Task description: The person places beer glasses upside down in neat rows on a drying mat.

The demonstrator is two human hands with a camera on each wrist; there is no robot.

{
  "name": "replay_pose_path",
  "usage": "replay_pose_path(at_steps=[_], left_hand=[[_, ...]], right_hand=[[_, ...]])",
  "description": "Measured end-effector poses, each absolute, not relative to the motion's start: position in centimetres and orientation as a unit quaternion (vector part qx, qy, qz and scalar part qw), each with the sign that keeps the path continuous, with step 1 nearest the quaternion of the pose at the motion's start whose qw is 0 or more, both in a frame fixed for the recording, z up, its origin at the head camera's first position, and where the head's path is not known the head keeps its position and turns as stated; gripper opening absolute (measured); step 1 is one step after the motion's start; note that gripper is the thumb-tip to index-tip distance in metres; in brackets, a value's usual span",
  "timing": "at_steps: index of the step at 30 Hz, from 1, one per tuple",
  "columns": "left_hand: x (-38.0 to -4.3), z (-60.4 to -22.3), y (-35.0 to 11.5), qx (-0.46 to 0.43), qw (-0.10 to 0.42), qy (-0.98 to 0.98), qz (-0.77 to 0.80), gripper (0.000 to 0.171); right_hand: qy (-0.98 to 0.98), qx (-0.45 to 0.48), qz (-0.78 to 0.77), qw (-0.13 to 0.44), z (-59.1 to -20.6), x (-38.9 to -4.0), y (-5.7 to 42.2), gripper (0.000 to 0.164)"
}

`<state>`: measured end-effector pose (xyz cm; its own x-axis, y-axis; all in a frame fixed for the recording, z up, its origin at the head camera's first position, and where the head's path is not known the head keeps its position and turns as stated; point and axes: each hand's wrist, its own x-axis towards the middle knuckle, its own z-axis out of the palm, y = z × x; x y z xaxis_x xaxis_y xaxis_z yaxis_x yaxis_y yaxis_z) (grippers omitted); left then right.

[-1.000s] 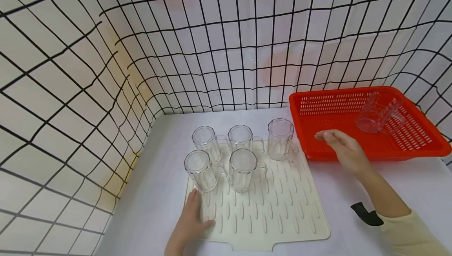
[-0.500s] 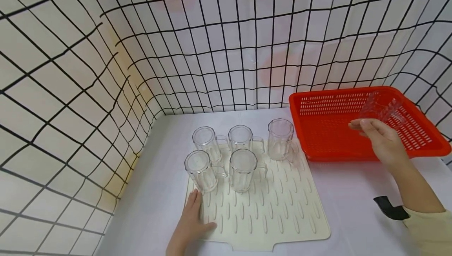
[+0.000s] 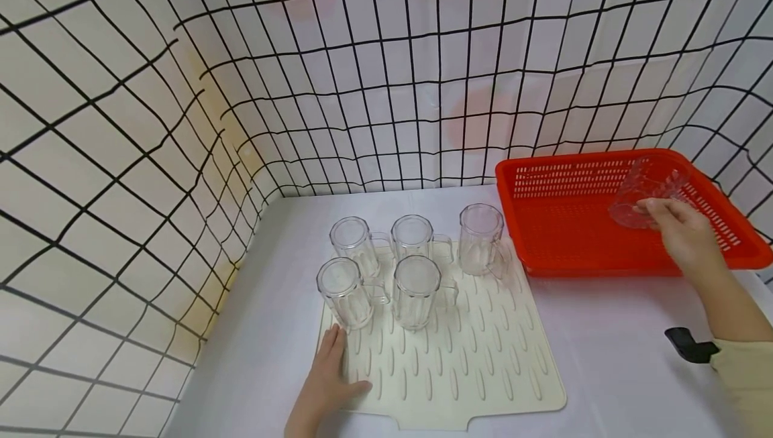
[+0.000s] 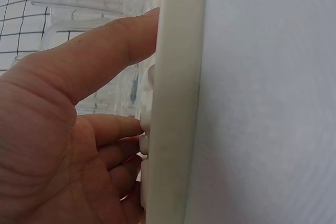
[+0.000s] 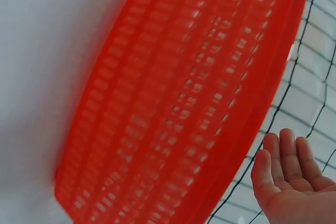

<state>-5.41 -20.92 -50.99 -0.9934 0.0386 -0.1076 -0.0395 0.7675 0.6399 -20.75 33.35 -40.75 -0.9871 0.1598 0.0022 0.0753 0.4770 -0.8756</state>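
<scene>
My left hand (image 3: 329, 377) rests at the left edge of the cream ridged mat (image 3: 459, 364). Its fingers are extended beside the nearest mug, and in the left wrist view its thumb (image 4: 115, 38) touches the mat near its rim. Several clear glass mugs with handles, such as the front middle mug (image 3: 415, 294), stand on the mat. Over the red basket (image 3: 580, 267), my right hand (image 3: 688, 233) has its fingertips at another clear mug (image 3: 640, 186) and partly covers it. In the right wrist view, that hand's fingers look loosely bent, with nothing visible between them.
A black wire grid (image 3: 386, 89) runs along the back and left of the white table (image 3: 253, 331). The basket's raised perforated wall stands right of the mat, close to the far right mug (image 3: 480, 240). A black strap (image 3: 690, 347) sticks out by the right sleeve.
My right hand has moved right across the basket, from its left part to the clear mug in it. The left hand and the mugs on the mat have stayed put.
</scene>
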Motion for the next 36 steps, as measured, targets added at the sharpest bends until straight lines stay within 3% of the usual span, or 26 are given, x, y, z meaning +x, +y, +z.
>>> replay_pose_path(at_steps=[9, 12, 14, 16, 22, 30, 36], left_hand=[[-5.4, -50.6, -20.8, 0.007, 0.053, 0.938, 0.341, 0.109], [-5.5, -50.4, -20.8, 0.006, 0.055, 0.938, 0.342, 0.109], [-5.5, -50.4, -20.7, 0.004, 0.057, 0.939, 0.340, 0.109], [-5.5, -50.3, -20.7, 0.002, 0.057, 0.939, 0.340, 0.109], [-5.5, -50.4, -20.7, -0.001, 0.058, 0.938, 0.341, 0.109], [-5.5, -50.4, -21.2, 0.014, 0.056, 0.941, 0.335, 0.109], [-5.5, -50.7, -21.3, 0.016, 0.062, 0.936, 0.347, 0.110]], right_hand=[[-0.862, -0.176, 0.469, 0.075, -40.6, -22.2, 35.6, 0.075], [-0.857, -0.192, 0.470, 0.090, -40.7, -22.7, 36.7, 0.069], [-0.855, -0.191, 0.471, 0.102, -40.9, -23.0, 37.5, 0.051], [-0.857, -0.196, 0.466, 0.102, -41.0, -23.2, 38.2, 0.045], [-0.872, -0.208, 0.437, 0.072, -41.3, -23.9, 39.3, 0.075], [-0.872, -0.212, 0.439, 0.051, -44.3, -25.7, 41.4, 0.074], [-0.869, -0.223, 0.440, 0.022, -43.3, -25.4, 40.2, 0.075]])
